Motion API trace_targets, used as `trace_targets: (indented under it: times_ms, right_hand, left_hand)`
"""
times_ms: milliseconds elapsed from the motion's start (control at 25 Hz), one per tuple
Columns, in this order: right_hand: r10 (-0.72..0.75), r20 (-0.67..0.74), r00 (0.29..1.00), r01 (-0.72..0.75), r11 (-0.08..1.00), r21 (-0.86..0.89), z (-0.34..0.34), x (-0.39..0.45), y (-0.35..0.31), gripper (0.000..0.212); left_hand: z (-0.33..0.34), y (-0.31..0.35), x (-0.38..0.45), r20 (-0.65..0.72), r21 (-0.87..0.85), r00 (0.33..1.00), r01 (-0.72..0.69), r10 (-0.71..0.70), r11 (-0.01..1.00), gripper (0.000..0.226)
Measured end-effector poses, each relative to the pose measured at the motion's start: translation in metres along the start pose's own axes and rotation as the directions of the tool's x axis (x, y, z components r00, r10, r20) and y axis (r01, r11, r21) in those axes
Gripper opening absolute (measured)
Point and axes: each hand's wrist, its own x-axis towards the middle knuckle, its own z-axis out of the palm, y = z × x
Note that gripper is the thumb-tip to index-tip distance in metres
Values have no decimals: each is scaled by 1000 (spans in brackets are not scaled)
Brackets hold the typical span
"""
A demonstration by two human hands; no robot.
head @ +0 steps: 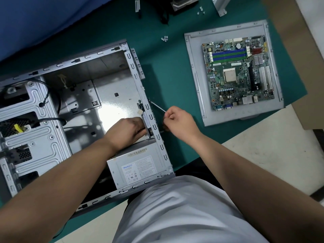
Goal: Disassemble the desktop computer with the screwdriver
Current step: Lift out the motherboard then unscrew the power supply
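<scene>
Desktop computer case (84, 106) lies open on its side on the green counter (168, 71), filling the left half of the scene, its near corner over the counter's near edge; drive cages (26, 123) with black cables at far left inside the case; bare metal floor mid-case; grey power supply (135, 169) with a white label in the near right corner of the case. Left hand (128, 131) reaches inside the case just beyond the power supply, fingers curled round a small component (146, 120) mounted against the inner face of the right wall; what the component is, cannot tell. Right hand (178, 122) just outside that same wall, fingers closed round the handle of the screwdriver (157, 106); handle hidden in the fist; thin shaft runs up and left, tip at the outer face of the wall, near the far end of the component. Loose screws (164, 38) on the counter, far of the hands; more screws (201, 11) further right near the far edge, beside a metal bracket (220, 6). Motherboard (238, 74) lies flat on a grey side panel (194, 81) at right, well apart from the case; blue and green memory slots toward its far end; CPU socket mid-board.
</scene>
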Motion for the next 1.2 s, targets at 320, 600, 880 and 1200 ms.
trace_targets:
  times_ms: [320, 600, 880, 1200]
  right_hand:
    - [112, 12, 994, -105, 890, 444, -41, 51, -24, 18]
    - [28, -148, 989, 4, 978, 210, -64, 120, -43, 11]
    - [-154, -364, 919, 87, 977, -194, -86, 215, -90, 12]
    - [-170, -366, 915, 83, 967, -240, -76, 243, -104, 15]
  left_hand:
    - [-3, 2, 1, 36, -43, 999, 39, -38, 998, 14]
    - [-1, -1, 0, -38, -31, 999, -19, 17, 999, 37]
    - [4, -5, 4, -132, 85, 988, -68, 79, 994, 40]
    - [3, -6, 6, -163, 156, 983, -59, 84, 986, 39]
